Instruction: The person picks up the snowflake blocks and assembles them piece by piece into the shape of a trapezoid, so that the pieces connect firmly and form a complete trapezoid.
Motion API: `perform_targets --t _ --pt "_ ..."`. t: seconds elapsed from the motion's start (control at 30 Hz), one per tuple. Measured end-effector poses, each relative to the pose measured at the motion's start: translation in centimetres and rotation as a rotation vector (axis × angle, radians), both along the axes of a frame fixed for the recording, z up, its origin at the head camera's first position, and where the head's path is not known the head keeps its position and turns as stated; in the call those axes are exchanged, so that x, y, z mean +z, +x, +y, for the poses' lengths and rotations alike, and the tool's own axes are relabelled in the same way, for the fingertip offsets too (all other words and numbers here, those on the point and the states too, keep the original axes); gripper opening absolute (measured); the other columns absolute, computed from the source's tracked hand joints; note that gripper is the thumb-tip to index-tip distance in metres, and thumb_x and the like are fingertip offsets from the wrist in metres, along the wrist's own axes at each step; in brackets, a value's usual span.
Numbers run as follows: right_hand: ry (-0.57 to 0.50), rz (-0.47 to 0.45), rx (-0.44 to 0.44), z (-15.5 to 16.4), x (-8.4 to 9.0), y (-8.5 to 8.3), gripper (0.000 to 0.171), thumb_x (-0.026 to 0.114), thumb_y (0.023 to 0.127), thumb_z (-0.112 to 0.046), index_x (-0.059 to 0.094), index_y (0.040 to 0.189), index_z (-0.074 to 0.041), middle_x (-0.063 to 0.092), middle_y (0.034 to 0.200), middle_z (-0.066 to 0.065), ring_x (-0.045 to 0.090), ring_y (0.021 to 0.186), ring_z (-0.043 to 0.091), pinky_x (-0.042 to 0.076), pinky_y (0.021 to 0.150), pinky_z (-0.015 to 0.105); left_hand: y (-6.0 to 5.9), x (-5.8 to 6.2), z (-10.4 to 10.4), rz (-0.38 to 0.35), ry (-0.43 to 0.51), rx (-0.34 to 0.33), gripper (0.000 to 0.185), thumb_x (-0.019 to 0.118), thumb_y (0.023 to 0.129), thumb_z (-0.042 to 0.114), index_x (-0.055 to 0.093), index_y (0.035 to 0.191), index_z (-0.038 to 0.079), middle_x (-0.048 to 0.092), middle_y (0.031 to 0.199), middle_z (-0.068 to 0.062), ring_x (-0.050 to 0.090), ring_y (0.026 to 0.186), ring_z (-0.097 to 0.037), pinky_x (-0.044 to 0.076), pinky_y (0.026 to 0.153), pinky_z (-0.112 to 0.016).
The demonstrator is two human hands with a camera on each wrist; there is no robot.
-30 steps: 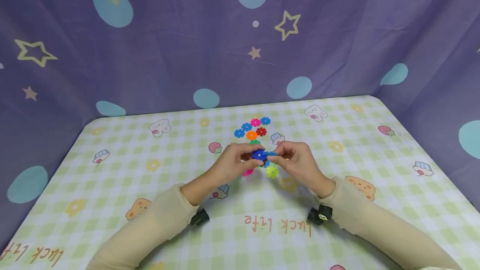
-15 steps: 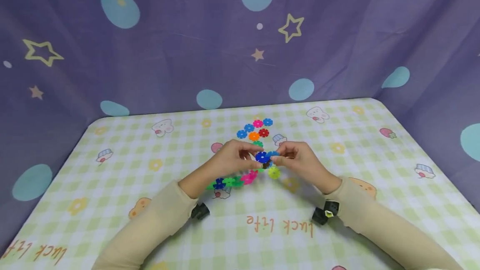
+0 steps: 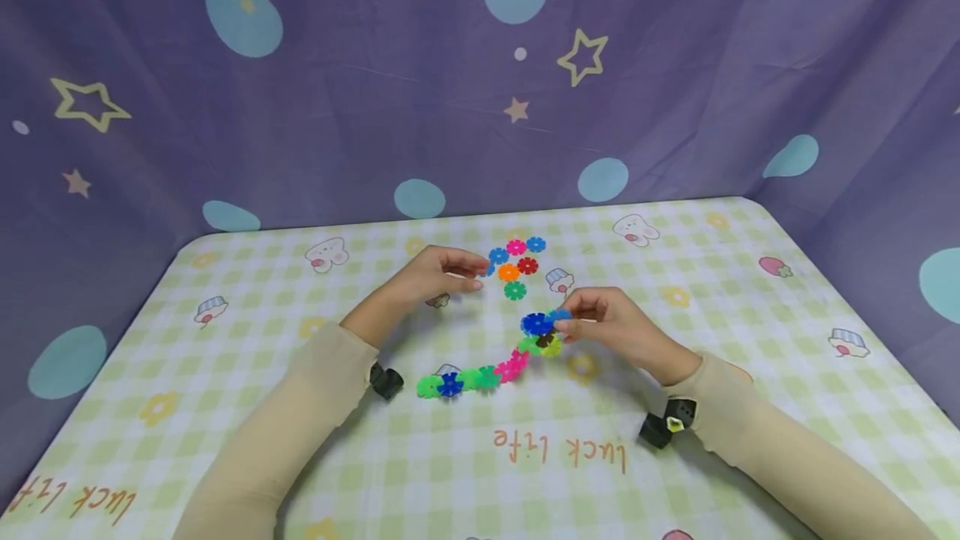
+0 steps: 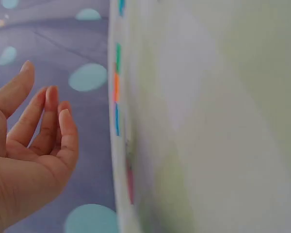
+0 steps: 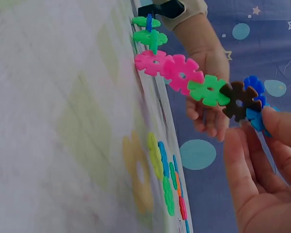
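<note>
My right hand (image 3: 618, 327) pinches a light-blue notched plastic disc (image 5: 254, 119) between thumb and fingers. This disc is the end of a chain of interlocking snowflake discs. Beside it come a dark-blue disc (image 3: 537, 323) and a brown disc (image 5: 240, 101), then green and pink ones (image 5: 182, 74). The chain slopes down leftward to a green disc (image 3: 429, 387) at its far end, low by the tablecloth. My left hand (image 3: 431, 282) reaches toward loose discs, its fingertips overlapping a blue disc (image 3: 490, 270) in the head view. The left wrist view shows that hand (image 4: 39, 145) with relaxed fingers, holding nothing.
Loose discs lie past the hands: orange (image 3: 508, 272), red (image 3: 528, 266), pink (image 3: 516, 247), green (image 3: 515, 291) and blue (image 3: 536, 245). A yellow disc (image 3: 552, 347) lies under the raised chain end. A purple curtain (image 3: 337, 107) hangs behind the checked tablecloth (image 3: 375, 482).
My left hand has let go of the dark-blue disc and moved away left to the loose discs. My right hand keeps the chain's end, shifted slightly right and nearer; more of the chain shows.
</note>
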State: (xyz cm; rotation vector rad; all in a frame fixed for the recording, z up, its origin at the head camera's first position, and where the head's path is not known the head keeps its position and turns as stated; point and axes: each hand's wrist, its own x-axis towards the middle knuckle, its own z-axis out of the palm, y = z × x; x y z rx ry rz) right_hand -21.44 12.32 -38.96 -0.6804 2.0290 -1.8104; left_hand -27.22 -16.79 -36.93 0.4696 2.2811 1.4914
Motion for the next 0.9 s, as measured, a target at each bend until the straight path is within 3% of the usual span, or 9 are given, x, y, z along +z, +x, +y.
perform_targets --t 0.2,0.33,0.47,0.6,0.7,0.9 --pt "-0.019 -0.027 0.083 0.6 -0.2 -0.2 0.015 0.060 0.092 -0.010 0.059 0.095 0.005 0.067 0.095 0.016 0.065 0.083 0.036 0.054 0.078 0.047 -2.1 -1.1 0.2 -0.028 -0.041 0.009 0.039 0.069 0.086 0.010 0.061 0.124 0.002 0.061 0.125 -0.012 0.055 0.117 -0.027 0.047 0.094 -0.035" --pt "-0.044 -0.050 0.141 0.9 -0.3 -0.4 0.010 0.057 0.094 -0.007 0.058 0.093 0.003 0.068 0.095 0.011 0.065 0.083 0.034 0.054 0.078 0.047 -3.3 -1.4 0.2 -0.018 -0.077 0.080 0.039 0.070 0.085 0.007 0.062 0.122 0.001 0.060 0.126 -0.013 0.054 0.114 -0.027 0.045 0.097 -0.037" --pt "-0.064 -0.073 0.176 0.9 -0.5 -0.4 0.010 0.056 0.094 -0.006 0.056 0.101 0.002 0.066 0.092 0.011 0.064 0.082 0.039 0.053 0.077 0.051 -4.4 -2.1 -0.1 -0.066 -0.068 0.143 0.038 0.070 0.084 0.005 0.063 0.122 0.005 0.059 0.127 -0.010 0.053 0.112 -0.025 0.044 0.097 -0.035" --pt "-0.059 -0.064 0.174 0.7 -0.6 -0.4 0.025 0.055 0.093 -0.003 0.054 0.116 0.006 0.066 0.104 0.011 0.064 0.083 0.034 0.054 0.073 0.048 -5.0 -2.7 -0.5 -0.067 -0.052 0.136 0.038 0.070 0.083 0.003 0.064 0.121 0.005 0.061 0.125 -0.010 0.055 0.110 -0.024 0.045 0.096 -0.034" --pt "-0.041 -0.068 0.167 0.7 -0.7 -0.4 0.034 0.054 0.092 -0.003 0.051 0.125 0.008 0.061 0.119 0.011 0.065 0.082 0.029 0.056 0.071 0.042 -5.3 -3.0 -0.6 -0.017 -0.091 0.112 0.037 0.072 0.082 0.004 0.066 0.118 0.006 0.063 0.122 -0.009 0.056 0.108 -0.022 0.046 0.093 -0.032" --pt "-0.029 -0.104 0.162 0.8 -0.5 -0.3 0.039 0.054 0.092 -0.005 0.050 0.128 0.008 0.055 0.128 0.015 0.064 0.079 0.024 0.055 0.076 0.040 -5.7 -3.5 -0.5 0.050 -0.169 0.064 0.036 0.074 0.081 0.006 0.068 0.116 0.009 0.065 0.119 -0.007 0.057 0.109 -0.023 0.046 0.093 -0.034"
